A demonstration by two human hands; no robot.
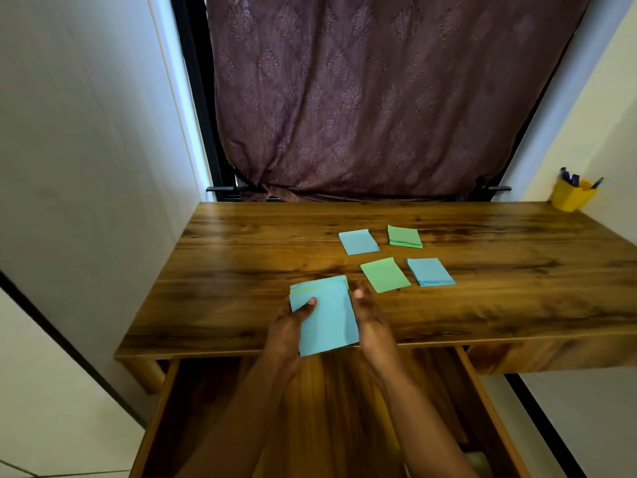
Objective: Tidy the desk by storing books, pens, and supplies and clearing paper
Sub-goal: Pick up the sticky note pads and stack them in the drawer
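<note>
Pens stand in the yellow cup. The left hand grips a gathered paper stack over the open drawer, with the right hand against its edge, its hold unclear. Four paper piles are left to clear from the tabletop.

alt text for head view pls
Left hand holds a blue-topped paper stack at the wooden desk's front edge, right hand beside it, drawer open below. Four blue and green pads lie behind; yellow pen cup far right.

Three blue paper stacks, two green paper stacks, one yellow cup, one drawer, one desk
</note>
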